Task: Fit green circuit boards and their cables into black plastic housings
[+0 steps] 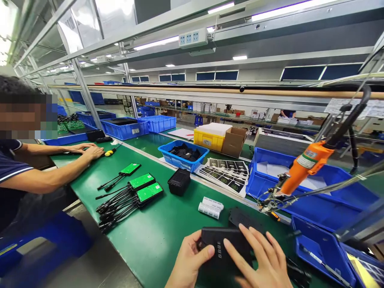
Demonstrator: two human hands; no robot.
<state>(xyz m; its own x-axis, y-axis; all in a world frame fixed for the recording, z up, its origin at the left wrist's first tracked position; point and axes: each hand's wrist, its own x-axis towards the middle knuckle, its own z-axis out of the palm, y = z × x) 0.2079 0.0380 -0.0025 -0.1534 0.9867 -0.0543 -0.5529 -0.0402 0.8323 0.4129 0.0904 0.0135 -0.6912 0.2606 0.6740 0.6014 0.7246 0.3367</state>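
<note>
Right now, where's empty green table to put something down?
The widest bare patch of green table lies between the green boards, white cylinders and left hand. A smaller one lies between the boards and the co-worker's hands. It's crowded around the right hand: black case, dark cover, blue tray.

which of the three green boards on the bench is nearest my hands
The front board, lowest in the picture and nearest your left hand on the black case; the middle board and back board lie progressively farther away.

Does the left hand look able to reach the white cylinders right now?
Likely yes, if the left hand releases the black case: the white cylinders lie just beyond it, seemingly unblocked.
</note>
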